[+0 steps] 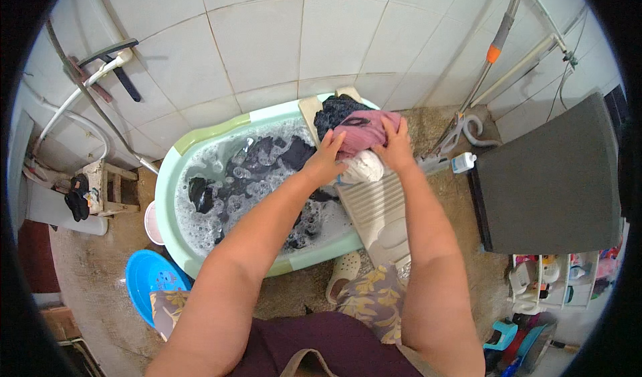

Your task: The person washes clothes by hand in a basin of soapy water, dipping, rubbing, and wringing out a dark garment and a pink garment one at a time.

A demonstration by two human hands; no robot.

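My left hand (326, 156) and my right hand (397, 147) grip a bunched pink garment (364, 129) with a dark mark on it, one at each side. It rests on the upper part of a beige ribbed washboard (378, 210). Behind it lies a wet black garment (334, 111), and a white cloth (364, 168) is crumpled just below, between my wrists. The washboard lies across the right end of a pale green tub (168, 210). Dark clothes (257, 156) soak in the tub's foamy water, partly hidden by my left forearm.
A blue basin (137, 290) and a small wooden stool (110, 186) are at the left. To the right stand a white bottle (463, 162), a mop with a metal pole (478, 82), a large grey box-shaped object (548, 183) and a white shelf (558, 283). Tiled wall (254, 36) rises behind the tub.
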